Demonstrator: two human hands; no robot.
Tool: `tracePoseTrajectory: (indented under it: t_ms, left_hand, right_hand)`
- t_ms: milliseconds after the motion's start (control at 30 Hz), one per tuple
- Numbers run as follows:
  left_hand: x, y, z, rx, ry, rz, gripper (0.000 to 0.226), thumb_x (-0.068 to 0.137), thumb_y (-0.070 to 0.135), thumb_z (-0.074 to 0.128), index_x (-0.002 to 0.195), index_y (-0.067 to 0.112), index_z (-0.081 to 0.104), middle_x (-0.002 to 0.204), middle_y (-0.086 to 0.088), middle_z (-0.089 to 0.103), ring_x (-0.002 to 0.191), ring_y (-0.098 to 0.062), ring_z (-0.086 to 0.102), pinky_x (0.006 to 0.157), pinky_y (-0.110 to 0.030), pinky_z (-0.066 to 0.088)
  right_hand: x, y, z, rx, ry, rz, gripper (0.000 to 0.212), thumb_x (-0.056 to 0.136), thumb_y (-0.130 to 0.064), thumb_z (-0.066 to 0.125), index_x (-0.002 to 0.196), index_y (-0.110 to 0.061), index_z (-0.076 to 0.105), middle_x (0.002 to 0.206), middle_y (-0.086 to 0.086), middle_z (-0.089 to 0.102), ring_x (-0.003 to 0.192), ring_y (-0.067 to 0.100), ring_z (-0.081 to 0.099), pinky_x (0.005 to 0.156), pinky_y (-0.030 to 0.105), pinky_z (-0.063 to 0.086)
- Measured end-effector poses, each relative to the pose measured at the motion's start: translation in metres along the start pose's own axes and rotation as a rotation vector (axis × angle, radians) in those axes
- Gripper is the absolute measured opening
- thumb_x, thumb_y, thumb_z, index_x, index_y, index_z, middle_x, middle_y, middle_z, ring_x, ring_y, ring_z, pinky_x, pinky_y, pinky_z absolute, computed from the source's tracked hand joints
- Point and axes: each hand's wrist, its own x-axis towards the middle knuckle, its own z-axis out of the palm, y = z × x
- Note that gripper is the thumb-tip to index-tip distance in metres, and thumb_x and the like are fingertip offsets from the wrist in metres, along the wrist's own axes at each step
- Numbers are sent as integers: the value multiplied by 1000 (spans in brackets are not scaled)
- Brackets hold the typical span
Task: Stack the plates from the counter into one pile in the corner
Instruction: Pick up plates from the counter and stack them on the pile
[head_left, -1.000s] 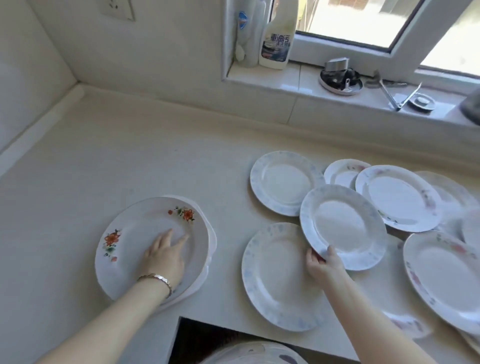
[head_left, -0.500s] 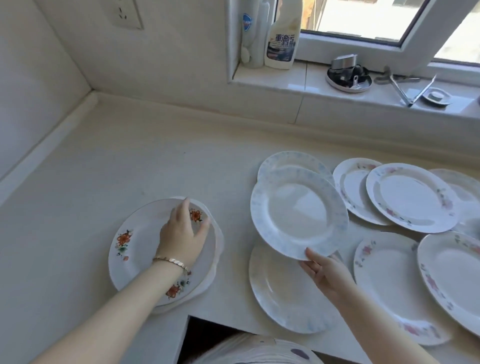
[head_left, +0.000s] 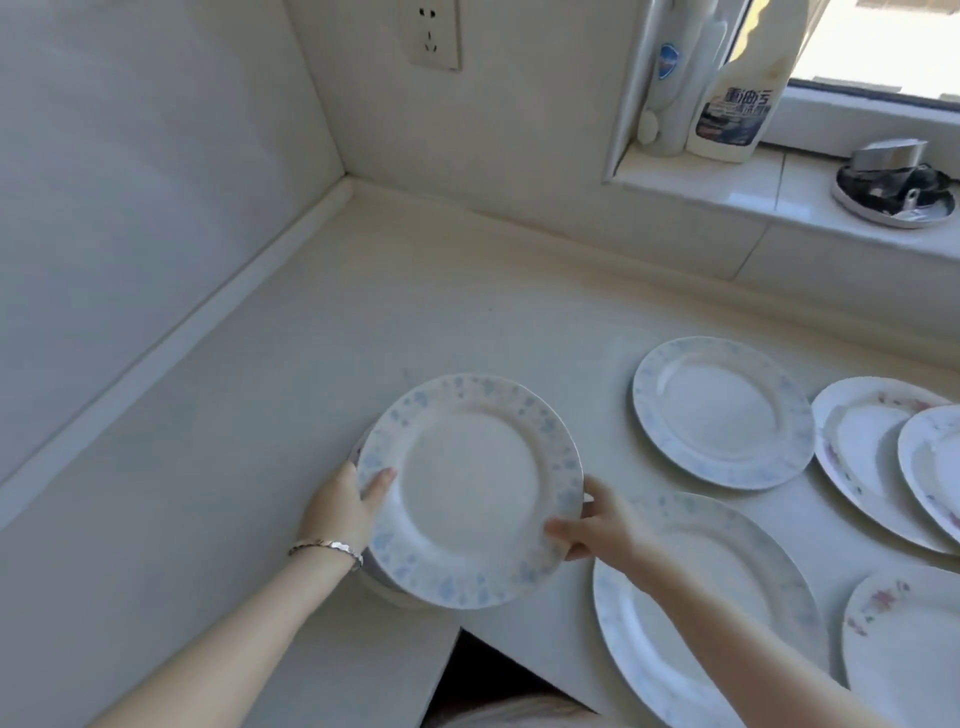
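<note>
A white plate with a blue-speckled rim (head_left: 470, 491) is over the pile (head_left: 387, 592), which is almost wholly hidden beneath it. My left hand (head_left: 345, 506) grips its left rim, thumb on top. My right hand (head_left: 597, 527) holds its right rim. A second blue-rimmed plate (head_left: 724, 413) lies flat further right. A third blue-rimmed plate (head_left: 727, 582) lies under my right forearm. Pink-flowered plates (head_left: 862, 441) overlap at the right edge, and another pink-flowered plate (head_left: 909, 639) sits at the lower right.
The counter corner (head_left: 348, 182) lies beyond the pile, with bare counter (head_left: 322, 332) in between. A cleaner bottle (head_left: 735, 104) and a small dish of metal items (head_left: 893, 189) stand on the window sill. A wall socket (head_left: 431, 34) is above. The counter's front edge (head_left: 457, 631) has a notch.
My right hand has carried the blue-rimmed plate leftward over the flowered pile. My left hand has shifted from the pile's top to the plate's left rim. The view has swung left.
</note>
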Motion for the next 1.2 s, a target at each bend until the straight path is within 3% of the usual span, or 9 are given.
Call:
tracePoseTrajectory:
  t_ms: [133, 233, 633, 700, 833, 1000, 1067, 1133, 1200]
  left_hand:
    - [9, -25, 1, 182, -25, -65, 48, 92, 47, 42, 89, 2, 55, 103, -23, 66, 97, -35, 62, 73, -35, 44]
    - [11, -36, 2, 338, -72, -93, 55, 94, 52, 33, 101, 4, 59, 105, -16, 68, 98, -31, 64, 70, -30, 42]
    - [22, -41, 8, 525, -81, -83, 58, 94, 53, 25, 106, 9, 60, 107, -12, 69, 99, -29, 65, 71, -28, 42]
    - [24, -42, 10, 563, -69, -65, 57, 95, 51, 24, 109, 8, 59, 110, -12, 68, 101, -29, 65, 73, -28, 43]
    - [23, -35, 12, 598, -89, -75, 54, 97, 47, 23, 113, 5, 54, 110, -12, 67, 101, -29, 65, 75, -30, 46]
    - [15, -16, 12, 652, -34, -151, 51, 95, 40, 35, 128, 2, 43, 130, -14, 53, 120, -31, 51, 95, -34, 40]
    - [9, 4, 22, 567, 103, 4, 50, 84, 24, 56, 125, -3, 47, 133, -22, 46, 121, -41, 45, 97, -44, 40]
    - [-2, 31, 40, 373, 210, 387, 39, 69, 11, 63, 103, -6, 61, 114, -29, 58, 98, -49, 58, 82, -49, 51]
    - [-26, 70, 58, 125, 26, 596, 24, 77, 9, 55, 97, -1, 64, 103, -23, 64, 90, -41, 64, 78, -40, 54]
  right_hand:
    - [18, -7, 22, -232, 19, -12, 48, 82, -7, 61, 123, -13, 39, 80, 6, 66, 65, 21, 63, 60, 26, 57]
    - [26, -14, 32, -420, 49, 7, 49, 80, -14, 59, 124, -18, 36, 87, 14, 71, 63, 22, 63, 73, 37, 56]
    - [34, -29, 46, -762, 109, 58, 48, 79, -18, 49, 125, -20, 36, 62, 0, 60, 50, 16, 58, 51, 24, 47]
    - [33, -29, 45, -831, 102, 40, 48, 81, -18, 47, 127, -19, 33, 64, 0, 60, 54, 20, 59, 49, 25, 46]
    - [35, -26, 42, -843, 98, 19, 57, 81, -19, 47, 135, -20, 28, 87, 8, 68, 79, 28, 68, 68, 34, 54]
    - [41, -19, 36, -743, 93, 11, 68, 82, -22, 49, 144, -27, 20, 89, 7, 67, 88, 28, 67, 76, 35, 54]
    - [40, -13, 29, -717, 106, -6, 62, 85, -23, 50, 143, -25, 27, 94, 8, 69, 90, 27, 66, 81, 34, 54]
    - [34, -8, 11, -670, 165, -14, 50, 89, -24, 50, 137, -21, 39, 93, 8, 68, 89, 24, 65, 82, 31, 51]
    - [24, -4, -16, -599, 266, -14, 37, 90, -21, 49, 126, -16, 52, 84, 4, 65, 79, 20, 62, 78, 30, 50]
